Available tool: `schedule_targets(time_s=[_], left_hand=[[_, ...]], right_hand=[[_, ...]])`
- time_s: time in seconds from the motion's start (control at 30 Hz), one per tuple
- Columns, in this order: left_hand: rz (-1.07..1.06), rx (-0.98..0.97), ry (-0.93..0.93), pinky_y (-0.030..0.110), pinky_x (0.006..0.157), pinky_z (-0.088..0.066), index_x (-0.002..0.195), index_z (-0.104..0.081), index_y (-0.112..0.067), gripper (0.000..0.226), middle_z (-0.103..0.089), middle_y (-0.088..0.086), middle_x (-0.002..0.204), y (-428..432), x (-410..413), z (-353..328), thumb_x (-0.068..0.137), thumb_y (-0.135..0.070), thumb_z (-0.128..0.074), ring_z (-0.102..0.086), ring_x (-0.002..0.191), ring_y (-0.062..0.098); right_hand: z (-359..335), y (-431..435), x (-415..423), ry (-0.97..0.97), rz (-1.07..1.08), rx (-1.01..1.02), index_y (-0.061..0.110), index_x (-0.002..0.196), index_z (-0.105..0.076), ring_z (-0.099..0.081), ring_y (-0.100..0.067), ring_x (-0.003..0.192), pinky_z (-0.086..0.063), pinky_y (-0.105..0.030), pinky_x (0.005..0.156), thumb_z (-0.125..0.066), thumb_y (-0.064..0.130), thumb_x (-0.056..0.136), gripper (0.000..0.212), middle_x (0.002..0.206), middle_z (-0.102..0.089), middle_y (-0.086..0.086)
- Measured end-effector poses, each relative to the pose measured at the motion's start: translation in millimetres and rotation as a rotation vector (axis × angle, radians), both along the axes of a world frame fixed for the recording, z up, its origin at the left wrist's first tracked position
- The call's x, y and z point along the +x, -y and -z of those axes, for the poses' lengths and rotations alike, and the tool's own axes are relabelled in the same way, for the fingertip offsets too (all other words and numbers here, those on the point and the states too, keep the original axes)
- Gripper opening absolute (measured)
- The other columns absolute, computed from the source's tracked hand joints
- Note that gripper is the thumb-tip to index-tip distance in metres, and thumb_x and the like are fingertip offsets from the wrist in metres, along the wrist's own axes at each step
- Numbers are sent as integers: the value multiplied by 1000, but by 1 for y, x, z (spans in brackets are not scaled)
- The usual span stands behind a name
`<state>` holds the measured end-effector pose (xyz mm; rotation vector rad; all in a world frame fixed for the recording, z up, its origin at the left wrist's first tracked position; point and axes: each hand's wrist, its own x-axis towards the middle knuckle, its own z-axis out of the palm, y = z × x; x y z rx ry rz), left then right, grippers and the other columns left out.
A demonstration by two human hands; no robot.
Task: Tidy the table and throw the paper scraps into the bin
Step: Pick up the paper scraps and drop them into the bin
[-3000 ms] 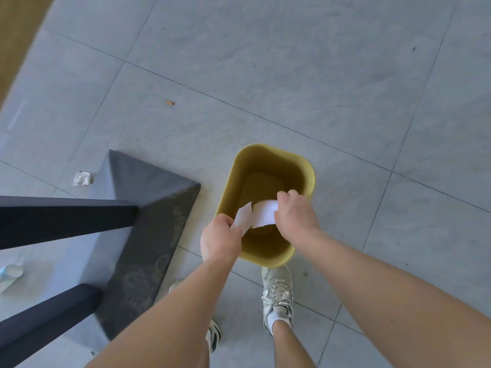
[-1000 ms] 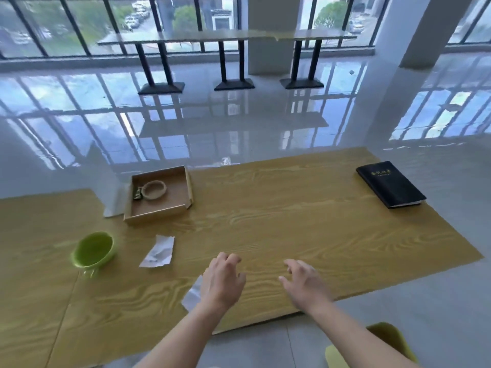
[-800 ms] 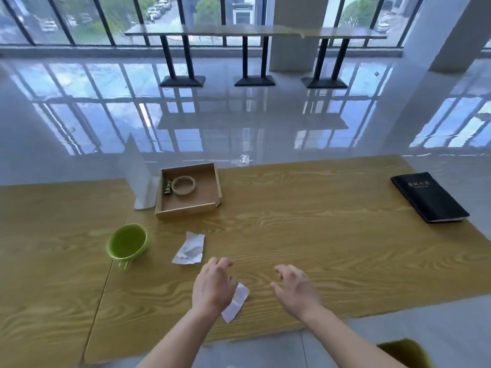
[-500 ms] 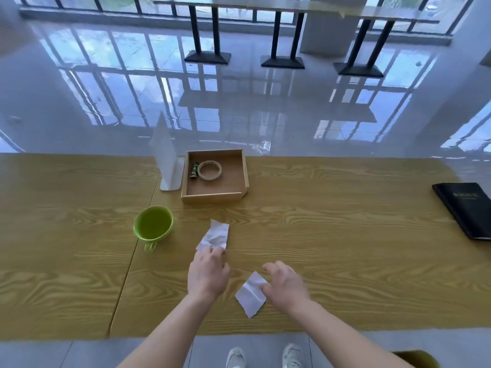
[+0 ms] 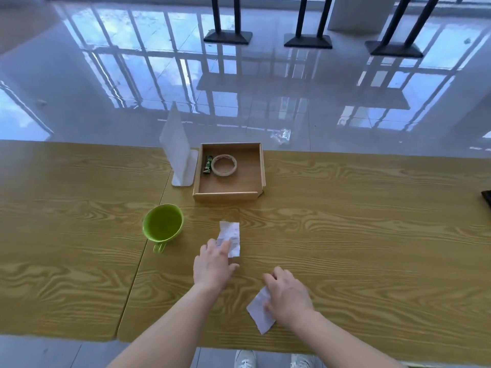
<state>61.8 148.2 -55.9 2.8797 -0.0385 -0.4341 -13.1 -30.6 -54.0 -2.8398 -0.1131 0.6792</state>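
Observation:
Two white paper scraps lie on the wooden table (image 5: 345, 235). The far scrap (image 5: 231, 235) sits right of the green cup; the fingertips of my left hand (image 5: 214, 264) rest on its near edge. The near scrap (image 5: 259, 312) lies close to the table's front edge, and my right hand (image 5: 288, 294) covers its right side, fingers curled down onto it. Whether either scrap is gripped cannot be made out. The bin is out of view.
A green cup (image 5: 163, 226) stands left of my left hand. Behind it are a white upright card stand (image 5: 177, 152) and a shallow wooden tray (image 5: 228, 193) holding a tape roll (image 5: 224, 165) and a small dark tube. A black book's corner (image 5: 486, 197) shows at the right edge.
The view swung from the bin on the floor up to the table. Both hands have reached forward: the left onto the far scrap, the right onto the near scrap.

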Motion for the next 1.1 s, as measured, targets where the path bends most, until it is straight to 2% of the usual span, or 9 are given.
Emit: schedule_targets(time_s=[0.07,0.13,0.23,0.33,0.43,0.63,0.77,0.9,1.1], left_hand=[[34,33,4,34,85,-49,129,-50,-31,48,-48,1,121,-1,0,4,87,-44,-66,-45,109,21],[51,30,12,33,83,-48,126,-55,-28,38,-49,1,116,-2,1,8,90,-36,-64,-46,105,21],[72,53,42,30,70,-43,110,-65,-17,19,-49,1,98,-3,3,9,96,-19,-52,-48,87,20],[117,119,64,30,63,-35,93,-67,-8,21,-51,2,88,-2,5,5,94,-9,-45,-50,80,21],[128,106,102,32,61,-40,85,-67,-10,19,-60,3,85,-2,6,1,92,-11,-50,-55,79,23],[181,61,129,37,66,-47,82,-68,-10,20,-65,4,83,14,4,-9,91,-11,-49,-58,78,27],[208,12,179,36,58,-44,75,-65,-9,23,-63,5,74,26,5,-21,92,-12,-50,-58,69,27],[250,-36,225,38,59,-46,77,-65,-9,21,-64,5,75,38,7,-34,91,-14,-50,-58,71,29],[358,-76,258,36,66,-48,86,-67,-13,23,-65,2,84,62,6,-45,93,-20,-47,-60,81,26]], right_hand=[[2,1,0,20,42,38,20,104,-49,-46,-24,107,-35,-31,76,-50,15,86,18,111,-45,-1],[4,2,1,12,72,71,21,91,-43,-45,-21,100,-30,-29,73,-43,6,87,15,101,-41,1],[9,7,4,15,125,117,20,90,-46,-46,-21,99,-40,-32,77,-42,8,90,12,102,-46,2],[11,15,6,48,159,152,18,98,-56,-49,-20,101,-45,-33,81,-46,20,93,12,105,-53,2],[11,19,10,89,220,180,18,97,-59,-51,-19,97,-43,-32,76,-47,26,93,16,100,-55,3],[3,26,22,83,371,227,12,82,-58,-51,-22,86,-40,-32,72,-46,21,89,17,88,-52,0],[-4,30,27,100,419,247,13,77,-55,-50,-22,82,-36,-31,67,-46,20,89,16,85,-51,0],[-12,40,27,150,474,243,13,72,-52,-48,-22,78,-33,-32,64,-47,18,89,18,82,-50,0],[-24,61,14,204,602,219,6,75,-59,-54,-25,80,-41,-35,65,-48,17,88,20,84,-57,-5]])
